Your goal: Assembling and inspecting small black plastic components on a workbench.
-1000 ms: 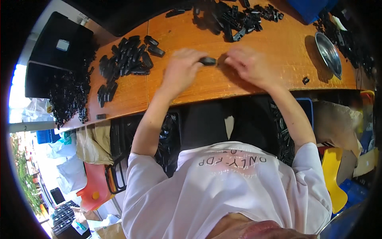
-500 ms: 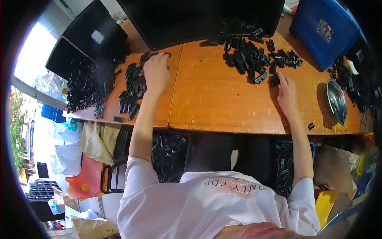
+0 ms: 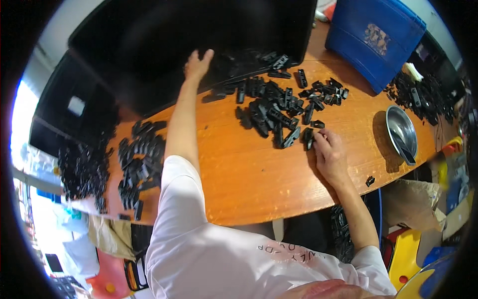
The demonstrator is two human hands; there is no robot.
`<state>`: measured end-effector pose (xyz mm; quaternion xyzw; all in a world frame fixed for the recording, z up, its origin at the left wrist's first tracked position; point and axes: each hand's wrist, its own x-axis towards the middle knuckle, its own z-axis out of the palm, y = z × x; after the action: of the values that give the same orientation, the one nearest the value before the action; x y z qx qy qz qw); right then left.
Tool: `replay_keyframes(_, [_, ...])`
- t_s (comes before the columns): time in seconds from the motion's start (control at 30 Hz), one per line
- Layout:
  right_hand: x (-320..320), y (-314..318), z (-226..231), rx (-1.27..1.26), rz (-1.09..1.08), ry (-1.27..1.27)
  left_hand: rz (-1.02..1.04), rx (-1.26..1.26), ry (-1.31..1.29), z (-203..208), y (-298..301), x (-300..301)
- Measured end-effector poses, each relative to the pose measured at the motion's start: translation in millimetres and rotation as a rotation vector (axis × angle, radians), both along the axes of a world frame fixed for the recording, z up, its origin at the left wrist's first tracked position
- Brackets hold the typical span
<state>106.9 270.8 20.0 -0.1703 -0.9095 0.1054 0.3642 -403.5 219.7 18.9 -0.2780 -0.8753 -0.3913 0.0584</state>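
We see the left hand (image 3: 198, 66) reaching out in front of a large, glossy black bin (image 3: 144, 55). Its thumb stands apart from the fingers, so the hand looks open, with nothing visible between them; the fingers are foreshortened and slightly blurred, and we cannot tell whether they touch the bin.

The right hand (image 3: 329, 153) rests low over the orange-brown wooden table (image 3: 234, 179), its fingertips against a small black plastic piece (image 3: 308, 139). The thumb is mostly hidden — we cannot tell whether the piece is gripped or only touched. That piece lies on the table, just beside a loose pile of black plastic parts (image 3: 271, 107), where overlapping shapes blur into one another.

Left of the outstretched arm we find a group of dark elongated pieces (image 3: 142, 164), partly covered by the white sleeve (image 3: 181, 187). To the right, a shiny oval steel bowl (image 3: 401, 130) holds something dark that we cannot make out, and the upright blue plastic bin (image 3: 376, 42) is cut off at the top.
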Motion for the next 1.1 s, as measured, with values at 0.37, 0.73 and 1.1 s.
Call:
replay_keyframes(0.37, [-5, 12, 7, -0.06, -0.022, -0.224, -0.425, 0.046, -0.068, 0, 194, 22])
replay_keyframes(0.73, [-12, 4, 21, -0.129, -0.003, -0.116, -0.724, -0.147, -0.126, 4, 182, 108])
replay_keyframes(1.1, [3, 13, -7, -0.029, 0.021, 0.073, -0.895, -0.314, 0.173, 2, 71, 198])
